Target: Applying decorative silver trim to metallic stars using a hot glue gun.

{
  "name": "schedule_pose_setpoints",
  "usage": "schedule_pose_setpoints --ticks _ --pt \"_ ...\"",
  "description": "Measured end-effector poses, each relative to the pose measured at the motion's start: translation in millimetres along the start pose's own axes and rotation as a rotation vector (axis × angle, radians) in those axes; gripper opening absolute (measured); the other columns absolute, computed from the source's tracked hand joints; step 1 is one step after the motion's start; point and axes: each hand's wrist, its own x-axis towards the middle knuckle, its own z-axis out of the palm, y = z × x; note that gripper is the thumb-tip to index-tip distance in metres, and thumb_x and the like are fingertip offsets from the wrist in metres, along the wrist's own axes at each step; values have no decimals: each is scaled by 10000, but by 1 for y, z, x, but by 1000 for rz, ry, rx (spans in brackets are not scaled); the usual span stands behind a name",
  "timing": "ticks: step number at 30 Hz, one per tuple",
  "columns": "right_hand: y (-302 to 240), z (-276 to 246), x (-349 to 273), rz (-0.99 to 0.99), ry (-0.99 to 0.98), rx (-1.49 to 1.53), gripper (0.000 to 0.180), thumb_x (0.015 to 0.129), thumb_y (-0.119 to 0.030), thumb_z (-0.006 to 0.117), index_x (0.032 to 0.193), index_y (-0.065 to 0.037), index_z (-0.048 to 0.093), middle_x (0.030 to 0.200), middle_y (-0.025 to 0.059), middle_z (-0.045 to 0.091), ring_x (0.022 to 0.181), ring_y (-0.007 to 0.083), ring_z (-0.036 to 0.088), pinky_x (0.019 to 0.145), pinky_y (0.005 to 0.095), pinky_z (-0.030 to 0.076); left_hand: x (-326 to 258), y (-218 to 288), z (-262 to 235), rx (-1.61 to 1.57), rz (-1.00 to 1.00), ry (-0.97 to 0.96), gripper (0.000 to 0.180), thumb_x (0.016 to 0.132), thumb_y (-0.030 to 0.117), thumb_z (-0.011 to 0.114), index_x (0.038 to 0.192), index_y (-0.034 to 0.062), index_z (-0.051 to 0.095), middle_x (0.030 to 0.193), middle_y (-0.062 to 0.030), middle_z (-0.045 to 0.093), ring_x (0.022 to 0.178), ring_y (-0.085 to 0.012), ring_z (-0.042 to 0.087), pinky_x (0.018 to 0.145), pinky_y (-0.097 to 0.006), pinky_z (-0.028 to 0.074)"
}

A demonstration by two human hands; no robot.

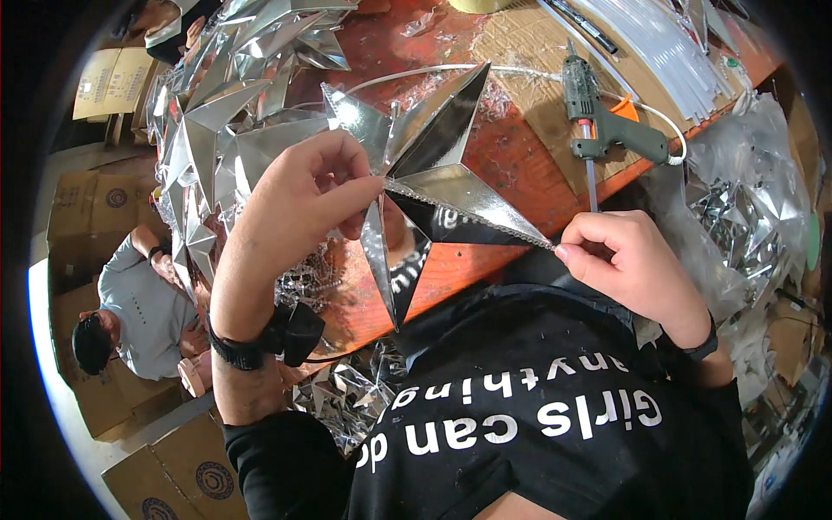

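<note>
Two bare hands, one large silver star and one thin beaded strip, with one glue gun and one dark pen beyond; the clear glue sticks and heaped silver pieces are too many to count. The left hand has its grip pinched together on the strip near the star's centre. The right hand has its grip clamped on the strip's other end, at the tip of one point.

The star is between the hands, over the near edge of a red-orange tabletop; whether it rests there I cannot tell. It is mirror-shiny and folded, with sharp ridges, bright and dark faces, and four points showing. The strip runs along the right point's ridge. The left hand covers part of the star.

Beyond the right hand, the green-grey glue gun lies on cardboard, with the pen and glue sticks near it. Silver pieces crowd the left side. A seated person is at far left.
</note>
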Motion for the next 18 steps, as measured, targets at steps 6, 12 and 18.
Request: schedule_pose_setpoints --ticks 6,12,18 --pt "3 0 1 3 -3 61 133 841 -92 631 777 12 578 595 96 533 496 165 497 504 283 390 0 0 0 -11 0 -11 152 851 118 644 821 42 515 682 7 548 563 -62 553 503 -206 455" --pt "5 -1 5 51 -32 53 138 849 -103 629 802 21 592 588 97 534 507 143 484 514 283 395 1 -2 1 -65 32 0 150 844 128 653 822 35 537 692 -5 577 569 -62 564 503 -203 442" --pt "7 -4 7 -113 66 -88 150 828 -87 631 957 -11 618 833 126 627 714 230 599 657 314 471 -10 -1 -5 -221 39 -15 190 882 130 624 1000 8 539 793 -40 605 634 -84 603 560 -221 494"
